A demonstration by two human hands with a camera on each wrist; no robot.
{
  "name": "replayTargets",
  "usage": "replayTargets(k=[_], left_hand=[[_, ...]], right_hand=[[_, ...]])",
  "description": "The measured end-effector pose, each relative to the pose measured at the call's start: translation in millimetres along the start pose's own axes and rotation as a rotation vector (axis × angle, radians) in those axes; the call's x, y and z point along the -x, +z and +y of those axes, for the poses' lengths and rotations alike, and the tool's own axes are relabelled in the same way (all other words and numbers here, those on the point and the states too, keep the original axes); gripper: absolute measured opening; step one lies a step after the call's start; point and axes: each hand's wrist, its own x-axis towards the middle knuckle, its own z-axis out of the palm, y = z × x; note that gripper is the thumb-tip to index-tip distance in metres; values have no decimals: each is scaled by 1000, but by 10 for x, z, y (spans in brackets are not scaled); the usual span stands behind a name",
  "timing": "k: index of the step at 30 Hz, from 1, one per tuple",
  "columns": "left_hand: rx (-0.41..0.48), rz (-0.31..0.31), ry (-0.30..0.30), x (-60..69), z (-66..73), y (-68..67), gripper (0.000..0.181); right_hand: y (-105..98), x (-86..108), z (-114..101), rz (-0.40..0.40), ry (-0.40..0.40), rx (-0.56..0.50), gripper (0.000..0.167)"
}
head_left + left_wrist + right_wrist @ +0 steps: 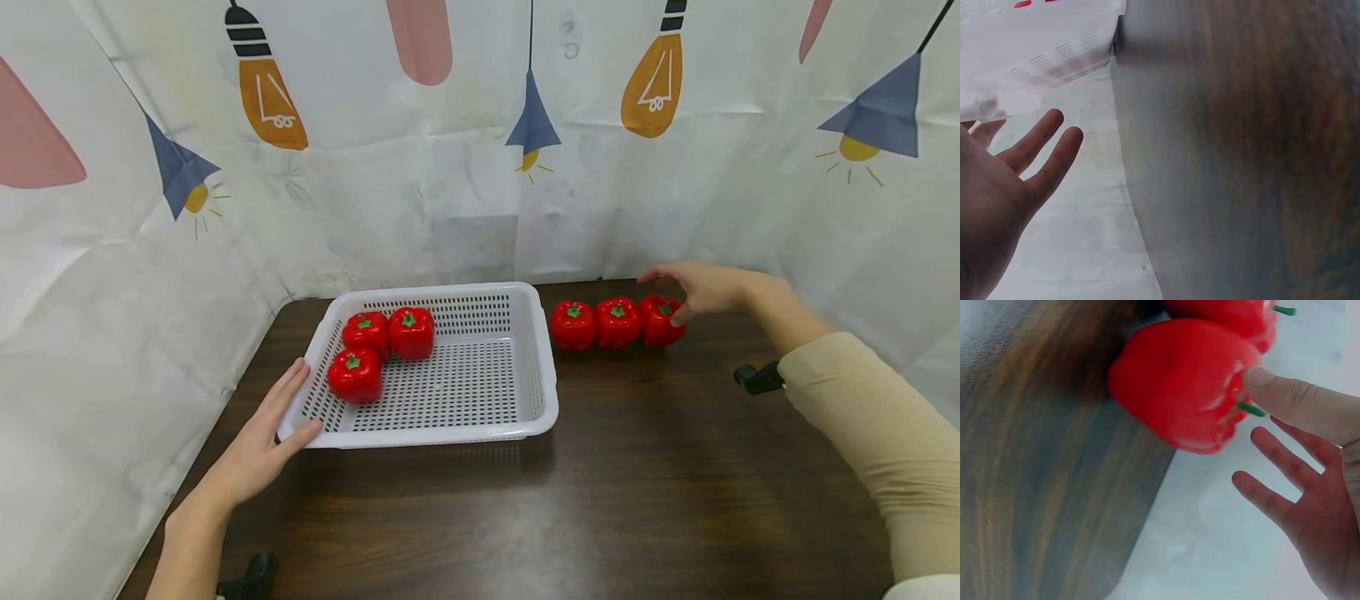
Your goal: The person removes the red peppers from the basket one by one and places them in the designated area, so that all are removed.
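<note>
A white perforated plastic basket (442, 433) stands on the table with three red bell peppers inside, at its left: one front (355, 377), one behind it (366, 333), one to the right (412, 333). My left hand (255, 450) is at the basket's left end, fingers extended along the rim. Right of the basket three more red bell peppers stand in a row: left (573, 326), middle (617, 323) and right (658, 323). Over the right one is my right hand (701, 287), fingers spread. In the right wrist view the thumb (1300, 403) overlaps this pepper (1179, 384); contact is unclear.
The dark wooden table (600, 508) extends in front of the basket and peppers. White printed cloth (450, 192) hangs along the back and both sides, close behind the basket. Black wrist-camera mounts stick out by the right sleeve (847, 400) and the left forearm.
</note>
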Motion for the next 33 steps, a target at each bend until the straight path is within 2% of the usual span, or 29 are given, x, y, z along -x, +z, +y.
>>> replayTargets(k=[10, 19, 23, 33], left_hand=[[2, -8, -24, 4, -2, -10, 85], [4, -2, 2, 2, -8, -15, 84], [1, -8, -10, -6, -1, -15, 85], [4, -1, 14, 4, -3, -11, 84]], right_hand=[[-171, -115, -325, 31, -39, 116, 73], [-288, -267, -616, 22, -87, 178, 69], [-299, -359, -733, 28, -103, 216, 65], [-244, -663, -1105, 37, -199, 321, 52]])
